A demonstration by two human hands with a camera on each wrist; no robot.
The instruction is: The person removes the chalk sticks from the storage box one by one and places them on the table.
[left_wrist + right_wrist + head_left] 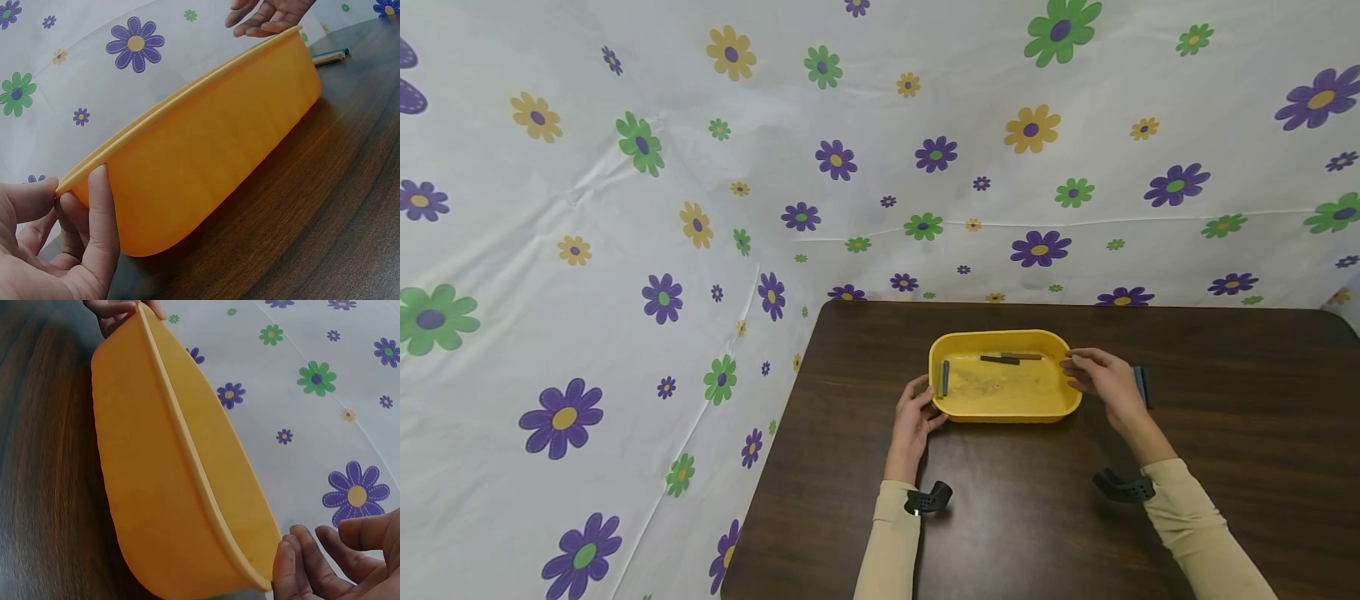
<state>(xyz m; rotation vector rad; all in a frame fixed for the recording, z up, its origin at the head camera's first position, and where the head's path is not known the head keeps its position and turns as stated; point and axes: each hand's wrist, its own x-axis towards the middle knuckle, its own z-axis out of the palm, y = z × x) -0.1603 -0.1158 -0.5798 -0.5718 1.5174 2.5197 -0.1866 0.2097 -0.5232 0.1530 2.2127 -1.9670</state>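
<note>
A yellow plastic bin (1000,419) with a rolled rim sits on the dark table. Inside it lie a blue-grey stick (945,378) along the left end, plus a black stick (1000,360) and a brown stick (1022,356) near the back wall. At the bin's left end, my left hand (913,421) pinches the rim between thumb and fingers, with other fingers against the outer wall. By the right end is my right hand (1105,383), its fingers loosely bent at the rim. In the right wrist view its fingertips (284,565) are beside the rim, the thumb held away.
Dark blue-grey sticks (1142,386) lie on the table (1022,500) just right of the bin, partly behind my right hand. A white sheet (865,100) printed with flowers hangs behind and to the left of the table. Each wrist wears a black camera band (928,498).
</note>
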